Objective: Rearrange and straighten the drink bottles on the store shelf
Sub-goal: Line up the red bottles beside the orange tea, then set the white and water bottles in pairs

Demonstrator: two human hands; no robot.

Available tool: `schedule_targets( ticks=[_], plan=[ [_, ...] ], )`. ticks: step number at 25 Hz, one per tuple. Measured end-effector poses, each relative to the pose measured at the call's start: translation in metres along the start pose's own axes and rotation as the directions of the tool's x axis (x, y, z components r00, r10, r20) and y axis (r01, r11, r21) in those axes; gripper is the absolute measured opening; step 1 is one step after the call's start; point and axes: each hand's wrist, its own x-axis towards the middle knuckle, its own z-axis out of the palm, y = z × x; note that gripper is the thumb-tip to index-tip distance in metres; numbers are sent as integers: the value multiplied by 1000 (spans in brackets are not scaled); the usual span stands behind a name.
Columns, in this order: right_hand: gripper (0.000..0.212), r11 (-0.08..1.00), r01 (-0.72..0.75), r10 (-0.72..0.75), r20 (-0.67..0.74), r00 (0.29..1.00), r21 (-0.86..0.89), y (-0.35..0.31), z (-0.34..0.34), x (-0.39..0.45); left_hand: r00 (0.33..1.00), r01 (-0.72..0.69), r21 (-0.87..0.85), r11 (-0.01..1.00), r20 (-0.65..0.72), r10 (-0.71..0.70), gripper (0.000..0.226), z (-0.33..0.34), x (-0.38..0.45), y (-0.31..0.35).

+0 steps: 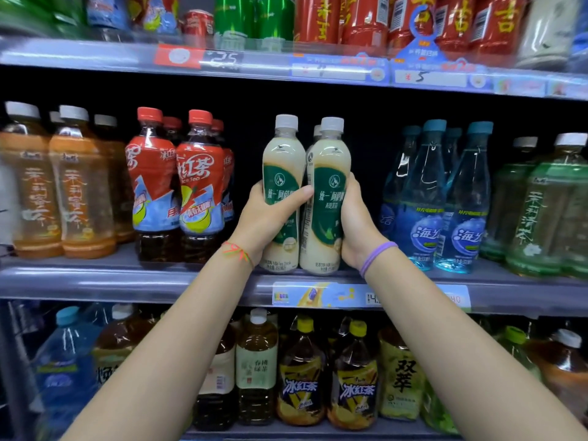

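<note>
Middle shelf [127,281] of a store drinks aisle, l. to r.: orange tea bottles [84,186] w/ grey caps stand in rows at far left, labels roughly front-facing though blurred. Next, red iced tea bottles [199,186]; the front pair sit close, one label turned a bit off-centre. A gap separates these from the centre, where a person works on two milk tea bottles [281,192] w/ white caps and green labels, both upright, bases at the shelf's front edge, just touching each other, more of the same behind. Left hand [265,218], red string at the wrist, has its fingers wrapped round the left bottle; right hand [356,224], purple band at the wrist, grips the right bottle [329,198] from its outer side. Both labels face forward. Further right, blue water bottles [445,198] stand in tidy pairs, then green tea bottles [547,205] at the edge.

Progress, as judged: milk tea pair looks near squared up, approx. mid-task. Likely left: closing the gaps on both sides of the milk tea, turning the red label. Upper and lower shelves too blurred or cropped to assess.
</note>
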Motion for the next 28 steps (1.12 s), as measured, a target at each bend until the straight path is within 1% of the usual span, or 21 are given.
schedule_targets(
  ticks=[2, 4, 5, 6, 7, 9, 10, 11, 12, 13, 14, 15, 16, 18, 20, 21, 22, 23, 24, 25, 28],
  plan=[
    [54, 1000, 6, -7, -41, 999, -23, 0, 1, -3, 1000, 7, 38, 999, -25, -6, 72, 0, -5, 2],
    [51, 995, -4, -3, -81, 997, -95, -3, 4, -10, 993, 22, 164, 986, -115, -3, 90, 5, -20, 7],
    [50, 988, 14, -31, -111, 993, -156, -3, 5, -12, 982, -21, 278, 960, -175, 72, 97, 9, -30, 7],
    [47, 969, 71, -110, -154, 982, -238, -2, 5, -12, 950, -139, 418, 898, -198, 239, 97, 14, -41, 9],
    [41, 931, 182, -251, -194, 948, -317, -1, 3, -11, 872, -299, 543, 785, -179, 456, 93, 19, -50, 12],
    [30, 766, 443, -584, -217, 782, -466, -6, -6, -13, 636, -565, 641, 520, -63, 769, 75, 31, -55, 19],
    [30, 662, 533, -706, -197, 681, -527, -10, -15, -15, 541, -642, 639, 423, -13, 841, 65, 40, -56, 21],
    [31, 550, 589, -801, -173, 573, -592, -14, -27, -17, 492, -685, 623, 378, 14, 870, 56, 50, -57, 19],
    [33, 440, 611, -873, -153, 464, -658, -18, -42, -18, 501, -695, 603, 391, 18, 865, 51, 63, -59, 18],
    [35, 355, 596, -917, -146, 370, -720, -22, -59, -19, 566, -671, 578, 466, -7, 824, 48, 77, -60, 17],
    [38, 306, 564, -939, -145, 313, -767, -27, -81, -17, 671, -601, 552, 578, -45, 740, 47, 96, -60, 18],
    [41, 308, 541, -940, -161, 302, -782, -33, -99, -12, 787, -496, 507, 705, -81, 612, 46, 112, -57, 18],
    [46, 354, 537, -923, -195, 331, -766, -39, -120, -7, 879, -373, 446, 814, -111, 464, 48, 132, -50, 19],
    [53, 536, 502, -820, -279, 499, -678, -48, -154, -2, 967, -141, 326, 935, -157, 200, 58, 162, -28, 16],
    [54, 788, 362, -564, -347, 749, -498, -51, -182, 9, 984, 30, 242, 970, -178, 14, 73, 182, -4, 9],
    [58, 890, 259, -393, -340, 855, -376, -51, -190, 14, 983, 94, 182, 979, -170, -63, 83, 187, 5, 6],
    [66, 954, 164, -238, -297, 925, -252, -51, -197, 19, 983, 137, 106, 985, -141, -121, 92, 194, 11, 4],
    [80, 985, 79, -116, -247, 962, -154, -50, -206, 26, 984, 156, 10, 988, -90, -154, 93, 200, 16, -1],
    [94, 996, 16, -33, -198, 980, -87, -47, -216, 38, 983, 175, -80, 981, -32, -178, 86, 207, 17, -1],
    [97, 999, -5, -2, -145, 989, -47, -44, -225, 52, 982, 190, -171, 967, 11, -190, 75, 214, 15, 1],
    [51, 1000, -2, 1, -53, 999, -18, -47, -223, 52, 971, 239, -292, 926, 65, -230, 69, 224, 14, 7]
  ],
)
